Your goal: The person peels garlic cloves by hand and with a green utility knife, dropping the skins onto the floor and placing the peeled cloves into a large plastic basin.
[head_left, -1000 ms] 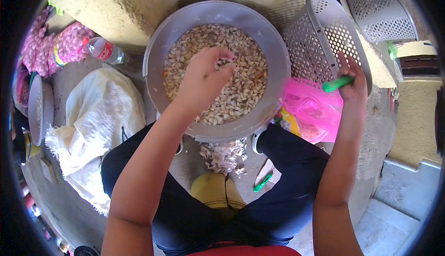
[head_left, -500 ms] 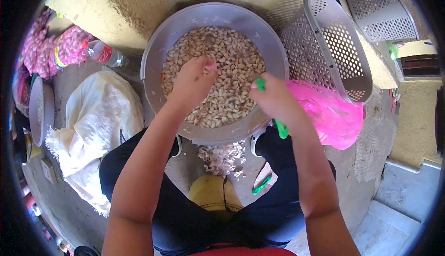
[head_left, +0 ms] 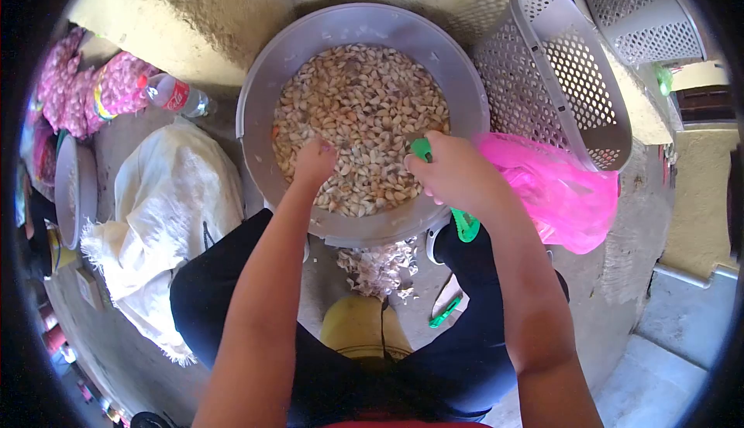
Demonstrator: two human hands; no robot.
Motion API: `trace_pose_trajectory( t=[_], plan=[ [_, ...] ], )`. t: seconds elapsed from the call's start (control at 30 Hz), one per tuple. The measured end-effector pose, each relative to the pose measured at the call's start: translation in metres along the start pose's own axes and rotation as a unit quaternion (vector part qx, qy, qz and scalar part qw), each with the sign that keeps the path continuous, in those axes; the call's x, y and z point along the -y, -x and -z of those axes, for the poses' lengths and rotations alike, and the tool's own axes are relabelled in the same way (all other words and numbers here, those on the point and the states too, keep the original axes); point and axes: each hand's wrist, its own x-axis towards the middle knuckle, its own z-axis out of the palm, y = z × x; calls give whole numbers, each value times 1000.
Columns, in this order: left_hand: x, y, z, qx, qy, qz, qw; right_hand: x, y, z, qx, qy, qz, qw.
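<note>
Clenched into a fist, your right hand (head_left: 459, 174) holds a green-handled tool (head_left: 466, 225), with green showing at both ends of the fist. Your left hand (head_left: 314, 163) has its fingers curled down into the garlic cloves (head_left: 364, 99), and it cannot be told whether they have closed on one. A second ago the right hand was held out to the right beside the lattice basket, tool in the air. It has since swung in over the near rim of the grey basin (head_left: 267, 64). The left hand, then lifted with pinched fingers above the heap, has dropped to the heap's near edge. Both hands now sit close together over the same patch of cloves, which reads as tool and clove being brought to one spot.

Nearest you, between your knees, is a yellow object (head_left: 360, 327). Just right of it a second green tool (head_left: 446, 313) lies on the floor. A pile of papery skins (head_left: 380, 261) sits just short of the basin. The basin stands between your feet, its floor covered with cloves. A pink plastic bag (head_left: 566, 195) lies against its right side, and a white sack (head_left: 167, 195) is spread to its left. Farther off, the lattice basket (head_left: 542, 79) leans tilted beside the basin's far right, with another basket (head_left: 647, 10) behind it. At far left are a plastic bottle (head_left: 174, 96) with a red label and pink net bags (head_left: 81, 91)
</note>
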Motion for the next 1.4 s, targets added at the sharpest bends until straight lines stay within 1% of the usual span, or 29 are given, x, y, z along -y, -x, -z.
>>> trace_pose_trajectory(
  t=[0.1, 0.17, 0.23, 0.3, 0.37, 0.4, 0.47, 0.5, 0.6, 0.7, 0.8, 0.9, 1.0, 1.1, 1.17, 1.3, 1.4],
  plan=[
    [24, -3, -19, 3, -4, 77, 997, -3, -1, 0, 1, -1, -3, 1000],
    [76, -24, -58, 28, 34, 109, 993, 2, -2, 4, -3, 22, 8, 1000],
    [71, -21, -63, 48, 59, 134, 988, 8, 1, 4, -12, 64, 20, 998],
    [60, -9, -69, 58, 75, 150, 984, 12, -2, 4, -3, 74, 6, 997],
    [92, -21, -101, 70, 91, 132, 985, 16, -4, 3, 0, 69, 5, 998],
    [93, -24, -107, 74, 100, 122, 985, 17, -4, 4, -2, 63, 11, 998],
    [97, -27, -117, 69, 63, 81, 992, 18, -6, 4, -6, 60, 15, 998],
    [93, -25, -119, 67, 45, 61, 995, 18, -7, 4, -8, 63, 12, 998],
    [84, -22, -120, 20, -43, 13, 999, 14, -10, 1, -22, 51, 23, 998],
    [84, -31, -116, 66, -61, 22, 996, 11, -12, -1, -25, 39, 34, 998],
    [77, -44, -105, 125, -18, 118, 985, 13, -12, 1, -21, 55, 35, 998],
    [64, -49, -88, 145, -78, 117, 979, 13, -12, -1, -22, 62, 38, 997],
    [54, -57, -77, 117, -50, 130, 983, 13, -12, -1, -21, 62, 38, 997],
    [42, -65, -72, -28, -97, 81, 991, 13, -11, 1, -19, 58, 32, 998],
    [29, -61, -66, -71, -187, 21, 980, 12, -11, 3, -18, 49, 28, 998],
    [10, -51, -59, -131, -326, -102, 931, 8, -10, 4, -24, 42, 23, 999],
    [15, -55, -67, -165, -247, -216, 930, 6, -10, 5, -27, 45, 20, 998]
  ],
)
